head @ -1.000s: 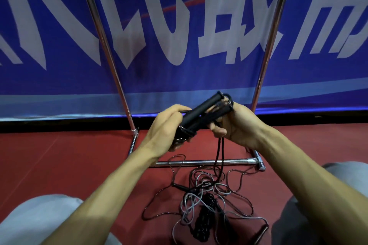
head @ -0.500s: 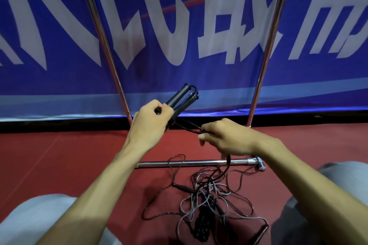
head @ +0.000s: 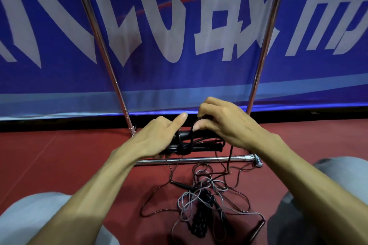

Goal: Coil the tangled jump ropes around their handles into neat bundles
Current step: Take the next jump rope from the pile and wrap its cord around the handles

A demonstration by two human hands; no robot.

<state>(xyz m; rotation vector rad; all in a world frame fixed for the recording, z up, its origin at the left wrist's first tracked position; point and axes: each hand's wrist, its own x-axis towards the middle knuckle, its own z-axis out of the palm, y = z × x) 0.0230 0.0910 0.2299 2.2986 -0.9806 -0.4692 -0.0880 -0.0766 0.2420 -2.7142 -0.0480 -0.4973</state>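
Gripping the pair of black handles (head: 201,142) at its left end with the left hand (head: 157,138), index finger stretched out toward the far right, the other fingers curled round the pair. Keeping the two handles side by side, roughly level, left to right, up off the red floor (head: 59,157). A few turns of black rope (head: 192,135) wound across the left part of the pair.

Pinching that rope just above the handles with the right hand (head: 225,123), thumb and fingers (head: 207,105) clamped together on the strand, knuckles bent. From under the right hand, one length of the same rope hanging down past the metal bar (head: 199,160) to the floor.

On the floor, nearer than the bar: a tangle of ropes (head: 201,201), grey, dark red and black strands looped through one another, with a thick black coil in the middle. At its near right edge, a loose handle (head: 256,230) lying at a slant.

Beyond the hands, two slanting metal poles and a blue banner (head: 159,77) with large white characters. Grey-clad knees at the near left and near right.
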